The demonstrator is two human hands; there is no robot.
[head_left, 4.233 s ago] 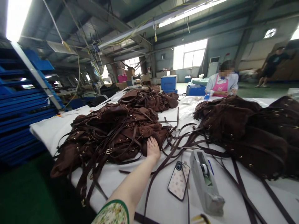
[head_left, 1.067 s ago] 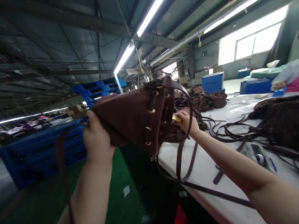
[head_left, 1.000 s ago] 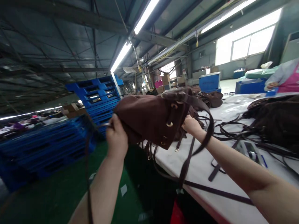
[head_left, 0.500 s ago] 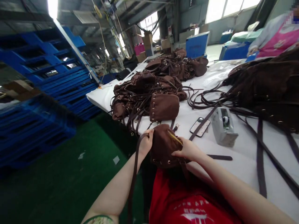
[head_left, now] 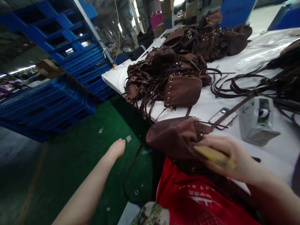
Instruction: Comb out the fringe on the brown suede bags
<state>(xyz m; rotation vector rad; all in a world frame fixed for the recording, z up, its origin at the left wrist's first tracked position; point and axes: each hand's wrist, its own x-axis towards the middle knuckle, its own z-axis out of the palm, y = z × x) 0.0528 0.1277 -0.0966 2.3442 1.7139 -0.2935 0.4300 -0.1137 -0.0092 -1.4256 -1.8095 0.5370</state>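
Note:
A dark brown drawstring bag [head_left: 173,137] is at the table's near edge, in front of my red apron, with its rounded base turned to the left. My right hand [head_left: 234,159] is closed at the bag's right side, with a slim yellow tool [head_left: 214,155] lying along its fingers; blur hides the tool's exact kind. Out over the floor, apart from the bag, my left hand [head_left: 118,147] has its fingers curled closed; whatever may be in them cannot be made out. A thin brown strap [head_left: 137,156] dangles between the bag and that hand.
Heaped brown bags [head_left: 182,90] cover the table's far left part. Toward the right lie loose straps [head_left: 234,84], a phone [head_left: 223,118] and a grey tape dispenser [head_left: 255,122]. Stacked blue pallets [head_left: 47,103] stand left on the green floor.
My left hand has come off the bag and moved left and away. The bag has turned, and the yellow tool shows more fully in my right hand. The view has swung down.

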